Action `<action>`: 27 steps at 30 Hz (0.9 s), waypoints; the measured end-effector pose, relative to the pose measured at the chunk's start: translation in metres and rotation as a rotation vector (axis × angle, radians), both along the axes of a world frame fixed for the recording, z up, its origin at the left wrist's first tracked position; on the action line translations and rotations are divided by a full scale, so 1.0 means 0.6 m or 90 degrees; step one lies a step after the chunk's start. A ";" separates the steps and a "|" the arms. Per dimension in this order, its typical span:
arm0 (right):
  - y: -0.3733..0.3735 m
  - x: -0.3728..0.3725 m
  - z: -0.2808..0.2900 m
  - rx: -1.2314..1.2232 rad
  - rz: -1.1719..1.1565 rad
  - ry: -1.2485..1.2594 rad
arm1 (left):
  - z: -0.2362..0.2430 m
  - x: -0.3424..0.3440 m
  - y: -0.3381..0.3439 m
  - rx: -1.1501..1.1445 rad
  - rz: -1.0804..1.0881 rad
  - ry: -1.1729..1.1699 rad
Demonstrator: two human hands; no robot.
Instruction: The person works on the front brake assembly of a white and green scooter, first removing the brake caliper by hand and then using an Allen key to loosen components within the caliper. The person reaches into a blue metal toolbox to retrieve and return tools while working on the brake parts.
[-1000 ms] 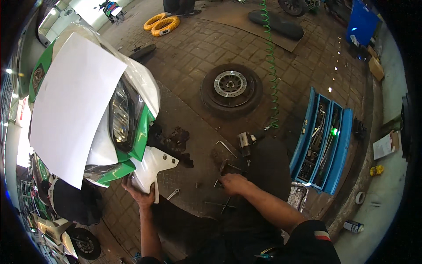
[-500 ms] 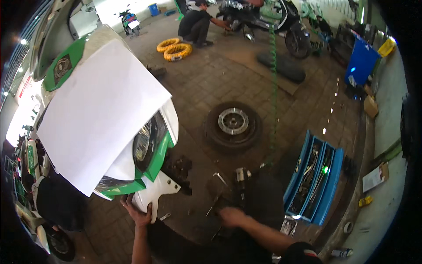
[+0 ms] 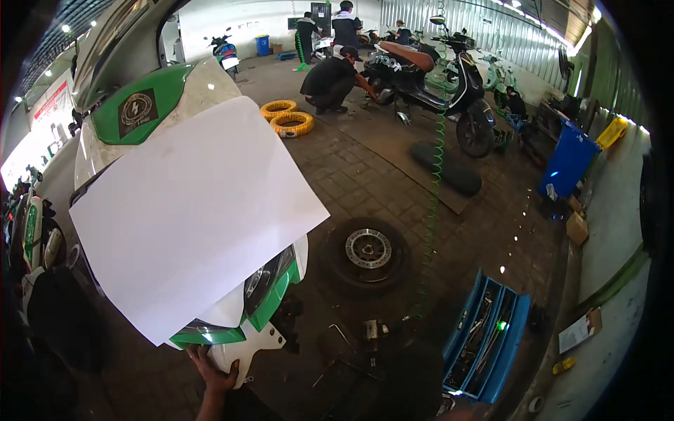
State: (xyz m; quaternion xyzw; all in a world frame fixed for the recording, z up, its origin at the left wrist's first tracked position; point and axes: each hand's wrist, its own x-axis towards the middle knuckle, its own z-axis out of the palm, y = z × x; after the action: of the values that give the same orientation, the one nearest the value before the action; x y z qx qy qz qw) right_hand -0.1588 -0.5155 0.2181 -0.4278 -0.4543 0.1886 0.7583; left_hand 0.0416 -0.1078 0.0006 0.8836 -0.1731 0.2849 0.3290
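My left hand (image 3: 213,373) grips the lower edge of a white plastic panel (image 3: 246,349), thumb on one side and fingers behind it. The panel sits beneath the green-trimmed headlight (image 3: 261,284) of a green and white scooter front (image 3: 193,91). A large blank sheet of white paper (image 3: 196,210) lies over that front and hides much of it. On the floor to the right of the panel are an L-shaped metal tool (image 3: 342,335) and a metal-headed tool (image 3: 372,330). My right hand does not show.
A wheel with tyre (image 3: 368,249) lies ahead. A blue toolbox (image 3: 514,333) holding several tools stands open at the right. A green coiled hose (image 3: 437,175) hangs down. Yellow rings (image 3: 291,125), a crouching person (image 3: 330,84) and a black motorbike (image 3: 421,88) are farther back.
My right hand, earlier low over the floor near the tools, has gone out of sight. The view has tilted up, showing more people behind. My left hand keeps its grip on the white panel.
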 end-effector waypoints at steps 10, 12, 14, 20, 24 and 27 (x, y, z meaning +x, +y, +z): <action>-0.021 0.050 0.075 -0.537 0.203 0.006 | 0.045 -0.010 0.005 -0.015 0.014 0.029; 0.009 0.023 0.116 -0.674 0.130 -0.076 | 0.028 0.017 -0.049 -0.022 -0.025 0.003; 0.031 -0.006 0.088 -0.683 0.015 -0.189 | 0.050 0.004 -0.026 0.039 0.013 0.005; 0.106 0.022 0.206 -0.887 0.085 -0.456 | 0.080 0.005 -0.032 0.003 -0.002 -0.010; 0.115 0.012 0.214 -0.873 0.086 -0.547 | 0.089 -0.002 -0.026 -0.013 -0.004 -0.012; 0.122 0.003 0.227 -0.910 0.065 -0.514 | 0.091 -0.004 -0.026 -0.019 -0.003 -0.014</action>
State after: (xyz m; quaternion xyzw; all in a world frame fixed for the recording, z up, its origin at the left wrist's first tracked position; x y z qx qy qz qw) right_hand -0.1571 -0.4425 0.3543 -0.8210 -0.4814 0.2984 0.0714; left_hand 0.0395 -0.1235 0.0550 0.8750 -0.1744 0.2961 0.3410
